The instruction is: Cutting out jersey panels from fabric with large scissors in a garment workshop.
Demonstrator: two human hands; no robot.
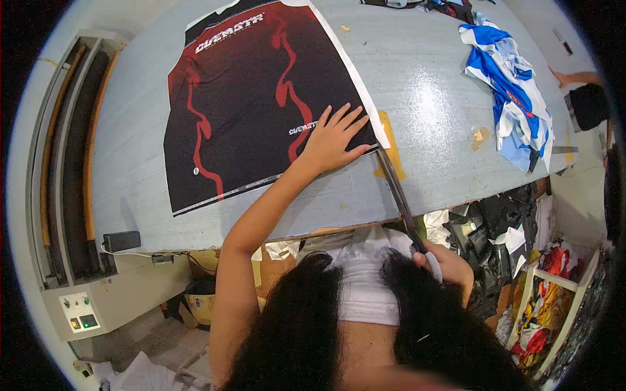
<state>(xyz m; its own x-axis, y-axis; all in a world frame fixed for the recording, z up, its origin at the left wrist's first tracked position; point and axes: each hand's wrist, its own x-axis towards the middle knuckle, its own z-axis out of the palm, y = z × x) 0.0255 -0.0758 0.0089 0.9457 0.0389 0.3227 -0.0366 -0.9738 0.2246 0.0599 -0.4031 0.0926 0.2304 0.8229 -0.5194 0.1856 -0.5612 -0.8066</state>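
A black and red printed fabric panel [244,104], cut in the shape of a shirt body, lies flat on the table. White, unprinted fabric [352,62] runs along its right edge. My left hand [332,142] presses flat on the panel's lower right corner with its fingers spread. Long dark scissors [396,186] are gripped in my right hand [450,266] at the table's front edge. Their blades point away from me, and the tips reach the panel's lower right corner, by the white margin. My fingers partly hide the handles.
The grey table [437,166] fills the middle. A crumpled blue and white garment [512,85] lies at right. Dark scraps [502,228] and a rack of colourful cloth [548,306] stand below. A long roller machine [72,169] is at left, and a black box [122,241] sits on the table's left corner.
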